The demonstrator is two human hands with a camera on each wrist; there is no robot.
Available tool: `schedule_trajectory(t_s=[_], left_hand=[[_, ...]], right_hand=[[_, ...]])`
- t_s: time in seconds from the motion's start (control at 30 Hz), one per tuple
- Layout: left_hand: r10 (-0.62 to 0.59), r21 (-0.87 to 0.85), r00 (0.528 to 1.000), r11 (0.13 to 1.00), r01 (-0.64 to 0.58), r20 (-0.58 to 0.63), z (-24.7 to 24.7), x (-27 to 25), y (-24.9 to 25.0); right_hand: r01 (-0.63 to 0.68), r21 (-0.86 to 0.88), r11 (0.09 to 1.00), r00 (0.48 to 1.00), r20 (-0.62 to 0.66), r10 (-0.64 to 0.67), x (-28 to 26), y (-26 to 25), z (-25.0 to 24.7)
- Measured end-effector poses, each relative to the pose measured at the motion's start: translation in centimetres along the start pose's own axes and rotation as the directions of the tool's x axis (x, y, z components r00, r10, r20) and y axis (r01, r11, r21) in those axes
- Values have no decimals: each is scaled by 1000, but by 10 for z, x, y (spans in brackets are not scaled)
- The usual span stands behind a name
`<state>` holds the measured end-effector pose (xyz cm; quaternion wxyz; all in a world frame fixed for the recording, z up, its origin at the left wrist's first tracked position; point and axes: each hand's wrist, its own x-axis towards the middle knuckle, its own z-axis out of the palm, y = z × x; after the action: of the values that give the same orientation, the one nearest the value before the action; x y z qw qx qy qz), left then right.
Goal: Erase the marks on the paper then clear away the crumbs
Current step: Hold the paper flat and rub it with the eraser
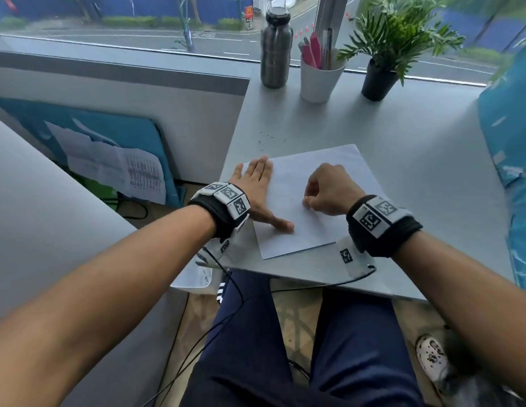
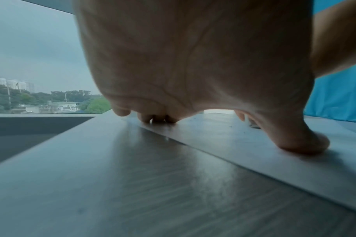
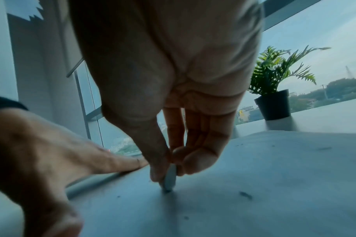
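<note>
A white sheet of paper [image 1: 329, 174] lies on the grey desk [image 1: 402, 136]. My left hand [image 1: 255, 189] lies flat on the paper's left edge, fingers straight and thumb [image 2: 302, 141] spread onto the sheet [image 2: 254, 154]. My right hand [image 1: 323, 192] is curled over the middle of the paper and pinches a small pale eraser [image 3: 170, 178] between thumb and fingers, its tip pressed on the sheet [image 3: 254, 176]. Dark eraser crumbs [image 3: 245, 194] are scattered on the paper, and more crumbs [image 1: 267, 141] lie on the desk just beyond the sheet.
At the back of the desk stand a metal bottle [image 1: 275, 48], a white cup of pens [image 1: 319, 74] and a potted plant [image 1: 382, 74]. A blue cushion [image 1: 511, 136] borders the right side. The desk's left edge drops off beside my left hand.
</note>
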<state>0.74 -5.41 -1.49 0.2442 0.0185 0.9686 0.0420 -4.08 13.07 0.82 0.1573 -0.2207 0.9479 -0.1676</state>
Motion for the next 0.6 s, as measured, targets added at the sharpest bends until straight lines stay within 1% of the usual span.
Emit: schedule_trajectory(t_s=[0.07, 0.17, 0.27, 0.37, 0.47, 0.53, 0.6], left_hand=[[11, 61, 1000, 998, -10, -15, 1, -3, 3], [78, 121, 996, 990, -72, -41, 7, -12, 7], [175, 168, 984, 972, -165, -45, 13, -24, 11], [276, 179, 960, 947, -267, -32, 14, -36, 18], [368, 116, 929, 925, -362, -33, 11, -40, 27], [422, 5, 905, 906, -422, -51, 6, -37, 31], [442, -117, 891, 884, -453, -104, 0, -29, 32]], right_hand=[[-50, -5, 999, 999, -19, 50, 2, 11, -2], [-112, -31, 993, 993, -36, 111, 7, 26, -10], [-145, -64, 987, 989, -48, 142, 9, 37, -19], [-178, -96, 979, 982, -89, 169, 10, 41, -24], [-169, -122, 978, 982, -102, 157, 12, 42, -27], [-153, -107, 982, 985, -96, 143, 13, 44, -29], [-130, -84, 988, 989, -85, 123, 11, 46, -31]])
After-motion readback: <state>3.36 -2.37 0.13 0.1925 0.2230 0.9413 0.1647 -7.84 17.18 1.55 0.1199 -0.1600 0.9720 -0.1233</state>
